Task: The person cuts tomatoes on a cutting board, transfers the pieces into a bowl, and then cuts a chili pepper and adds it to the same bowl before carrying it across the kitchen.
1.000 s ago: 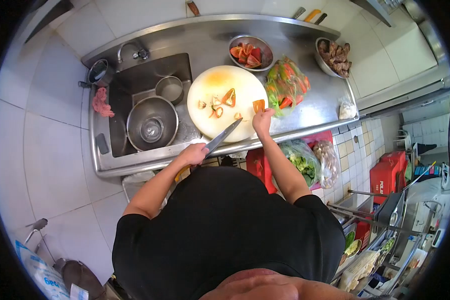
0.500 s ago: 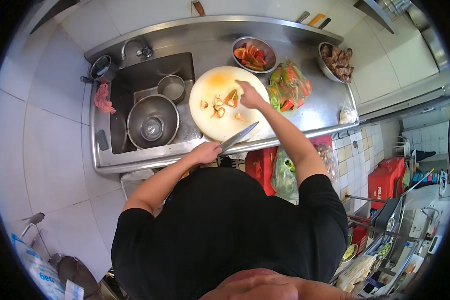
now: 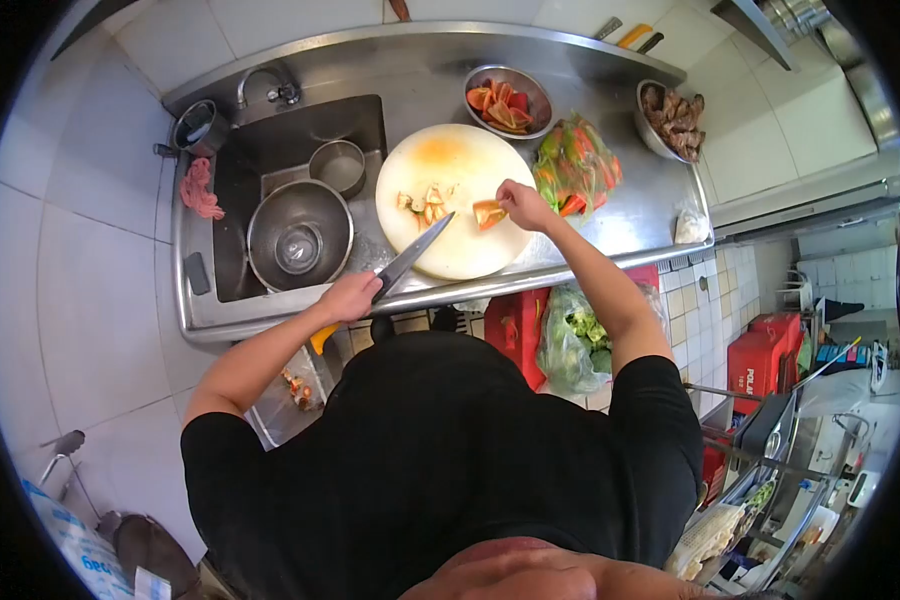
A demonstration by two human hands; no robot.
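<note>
My left hand is closed round a large kitchen knife, its yellow handle end sticking out behind and its blade pointing up and right over the white round cutting board. Over the board's right side, my right hand pinches a piece of orange-red pepper by its edge. The knife tip is a short way left of that piece. Several pepper scraps lie in a small heap left of the blade.
Behind the board is a metal bowl of cut red peppers. A plastic bag of whole peppers lies to its right, with a bowl of dark brown pieces beyond. The sink at left holds metal bowls. Below the counter stands a red crate.
My right hand has moved down and now holds a pepper piece. My left hand has shifted left with the knife. The scraps are now bunched together at the left.
</note>
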